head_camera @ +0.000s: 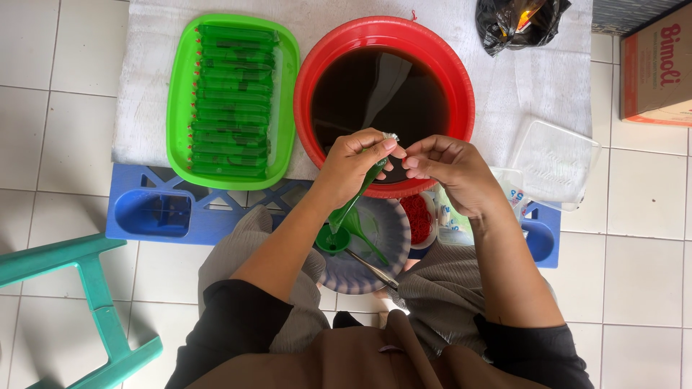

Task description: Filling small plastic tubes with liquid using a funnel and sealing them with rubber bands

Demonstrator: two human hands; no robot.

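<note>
White tile floor — left hand [351, 160] grip pinches green packet [353, 205]; right hand [450, 167] fingertips pinched at top.

Around the work spot

A green tray [288, 108] of filled green packets [232, 101] lies beside a red basin [317, 65] of dark liquid on a white cloth [519, 86]. A black bag [515, 25], cardboard box [656, 68], clear lid [555, 162], blue crate [151, 212] and teal stool [94, 302] sit around

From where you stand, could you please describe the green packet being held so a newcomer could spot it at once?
Find the big red basin of dark liquid. At its near rim, the left hand pinches a slim green packet hanging down. Unlike the packets lying in rows on the green tray, it is held upright, alone.
</note>
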